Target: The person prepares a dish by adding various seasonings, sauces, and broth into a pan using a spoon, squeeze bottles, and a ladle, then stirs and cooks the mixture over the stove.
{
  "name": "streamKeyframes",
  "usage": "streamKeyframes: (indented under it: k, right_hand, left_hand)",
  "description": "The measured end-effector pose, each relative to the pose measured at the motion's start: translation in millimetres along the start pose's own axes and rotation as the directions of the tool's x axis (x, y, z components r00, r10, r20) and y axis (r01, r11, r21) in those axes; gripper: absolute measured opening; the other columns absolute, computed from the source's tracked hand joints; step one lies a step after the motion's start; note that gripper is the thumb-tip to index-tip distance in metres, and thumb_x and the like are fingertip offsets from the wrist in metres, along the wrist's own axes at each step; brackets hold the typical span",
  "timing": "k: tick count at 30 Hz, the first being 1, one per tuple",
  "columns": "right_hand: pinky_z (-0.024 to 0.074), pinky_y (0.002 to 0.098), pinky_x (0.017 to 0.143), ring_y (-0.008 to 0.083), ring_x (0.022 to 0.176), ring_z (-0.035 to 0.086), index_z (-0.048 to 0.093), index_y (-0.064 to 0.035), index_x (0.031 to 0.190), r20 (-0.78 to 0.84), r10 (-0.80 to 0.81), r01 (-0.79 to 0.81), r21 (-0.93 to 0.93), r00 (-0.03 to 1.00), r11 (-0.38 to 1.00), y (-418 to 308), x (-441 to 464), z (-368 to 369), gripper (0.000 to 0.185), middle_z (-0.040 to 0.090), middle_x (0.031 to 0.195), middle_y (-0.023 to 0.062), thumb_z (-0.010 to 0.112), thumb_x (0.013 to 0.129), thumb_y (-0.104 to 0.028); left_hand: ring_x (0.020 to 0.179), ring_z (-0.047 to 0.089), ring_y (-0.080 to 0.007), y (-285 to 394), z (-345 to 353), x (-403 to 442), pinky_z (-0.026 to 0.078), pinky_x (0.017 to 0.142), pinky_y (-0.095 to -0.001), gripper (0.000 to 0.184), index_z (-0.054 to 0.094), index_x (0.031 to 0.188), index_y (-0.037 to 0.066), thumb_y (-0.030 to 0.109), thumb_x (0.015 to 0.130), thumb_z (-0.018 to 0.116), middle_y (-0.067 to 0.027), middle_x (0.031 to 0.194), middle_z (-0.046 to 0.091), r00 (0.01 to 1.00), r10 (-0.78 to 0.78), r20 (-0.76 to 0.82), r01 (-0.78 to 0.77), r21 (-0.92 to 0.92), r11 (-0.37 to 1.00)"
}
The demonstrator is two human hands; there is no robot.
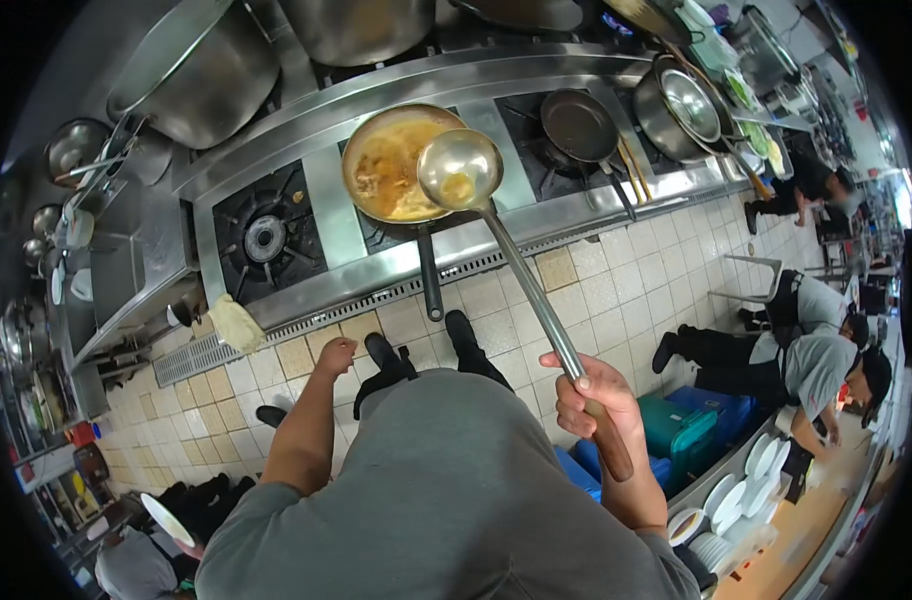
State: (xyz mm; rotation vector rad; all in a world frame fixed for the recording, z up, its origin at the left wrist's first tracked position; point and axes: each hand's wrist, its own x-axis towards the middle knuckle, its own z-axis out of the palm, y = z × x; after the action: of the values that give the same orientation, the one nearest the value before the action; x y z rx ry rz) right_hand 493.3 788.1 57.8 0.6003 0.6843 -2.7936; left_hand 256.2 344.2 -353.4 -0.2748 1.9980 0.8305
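My right hand [598, 398] is wrapped round the wooden handle of a long metal ladle [536, 285]. The ladle's bowl holds a little yellowish liquid and hangs over the right side of a frying pan [431, 275]. In that pan, on the stove, lies a golden-brown, oily-looking sauce [391, 165]; the bowl hides part of it. My left hand [338, 357] hangs low over the floor, left of the pan's handle, its fingers curled in with nothing seen in them. Nearest to it is a pale cloth [237, 323] at the stove's front edge.
A bare burner [265, 238] lies left of the pan. To the right stand a dark frying pan [579, 126] and stacked metal pans [666, 120]; large pots [201, 85] are behind. Several co-workers are around, with white plates [726, 505] on a counter at the lower right.
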Motion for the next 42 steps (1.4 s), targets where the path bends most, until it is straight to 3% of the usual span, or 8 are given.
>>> streamKeyframes:
  k: [6,12,18,20,26,30,32,42]
  right_hand:
    - [0.0393,0.0284,0.041,0.0124,0.045,0.048,0.039,0.0105,0.144,-0.055,-0.054,0.057,0.058,0.997,0.997,19,-28,-4,0.054,0.054,0.072,0.0080,0.058,0.099,-0.011]
    - [0.0391,0.0286,0.041,0.0123,0.045,0.048,0.042,0.0093,0.143,-0.160,-0.132,0.142,0.051,0.978,0.989,54,-22,8,0.054,0.053,0.072,0.0070,0.060,0.098,-0.015]
    - [0.0386,0.0273,0.044,0.0126,0.047,0.048,0.047,0.0068,0.139,-0.300,-0.129,0.119,-0.052,0.945,0.992,70,32,33,0.050,0.053,0.071,0.0051,0.062,0.096,-0.014]
    - [0.0428,0.0254,0.046,0.0114,0.050,0.051,0.051,0.0029,0.137,-0.346,-0.164,0.053,-0.309,0.924,0.949,70,54,35,0.046,0.056,0.075,0.0033,0.063,0.095,-0.010]
    - [0.0453,0.0224,0.051,0.0086,0.056,0.053,0.054,0.0016,0.135,-0.290,-0.324,0.064,-0.648,0.901,0.759,61,74,6,0.040,0.056,0.078,0.0004,0.059,0.095,-0.001]
    - [0.0429,0.0242,0.050,0.0097,0.052,0.051,0.054,0.0017,0.137,-0.222,-0.261,0.165,-0.375,0.940,0.912,29,35,-41,0.046,0.055,0.071,0.0014,0.061,0.092,-0.003]
    - [0.0423,0.0251,0.050,0.0109,0.050,0.051,0.053,0.0017,0.139,-0.147,-0.205,0.177,-0.186,0.968,0.967,20,13,-76,0.049,0.056,0.071,0.0028,0.061,0.091,-0.007]
    - [0.0426,0.0236,0.047,0.0098,0.047,0.050,0.055,0.0026,0.137,-0.491,-0.276,0.174,-0.243,0.826,0.954,39,-115,-267,0.050,0.056,0.068,0.0015,0.063,0.089,-0.006]
  left_hand:
    - [0.079,0.063,-0.0179,86,56,45,0.054,0.060,-0.0354,0.050,0.061,0.131,0.007,0.041,0.095,0.066,-0.0078,0.104,0.067,0.973,0.183,0.141,-0.187,0.015,0.982]
    - [0.094,0.069,-0.0258,168,108,56,0.058,0.070,-0.0403,0.074,0.044,0.150,0.006,0.053,0.096,0.059,-0.0163,0.125,0.064,0.972,0.117,0.203,-0.100,-0.093,0.991]
    - [0.090,0.068,-0.0225,194,146,61,0.058,0.071,-0.0389,0.058,0.056,0.135,0.007,0.051,0.098,0.057,-0.0136,0.112,0.066,0.938,0.124,0.323,-0.030,-0.280,0.960]
    - [0.090,0.066,-0.0223,186,162,78,0.056,0.075,-0.0422,0.052,0.060,0.130,0.010,0.049,0.096,0.062,-0.0088,0.114,0.066,0.923,0.210,0.321,-0.047,-0.450,0.892]
    - [0.080,0.064,-0.0148,207,183,64,0.055,0.065,-0.0351,0.030,0.063,0.117,0.011,0.034,0.099,0.062,-0.0013,0.096,0.065,0.960,0.172,0.220,0.018,-0.664,0.748]
    - [0.101,0.063,-0.0210,209,193,54,0.052,0.078,-0.0405,0.052,0.058,0.132,0.011,0.046,0.095,0.067,-0.0042,0.122,0.064,0.993,0.116,0.030,-0.091,-0.445,0.891]
    - [0.097,0.065,-0.0198,223,197,33,0.053,0.076,-0.0388,0.046,0.063,0.126,0.010,0.043,0.094,0.069,-0.0039,0.116,0.067,0.992,0.108,-0.071,-0.128,-0.404,0.906]
    - [0.092,0.063,-0.0190,228,234,45,0.051,0.067,-0.0366,0.040,0.061,0.120,0.012,0.033,0.090,0.076,-0.0028,0.111,0.064,0.940,-0.089,-0.330,-0.070,-0.442,0.894]
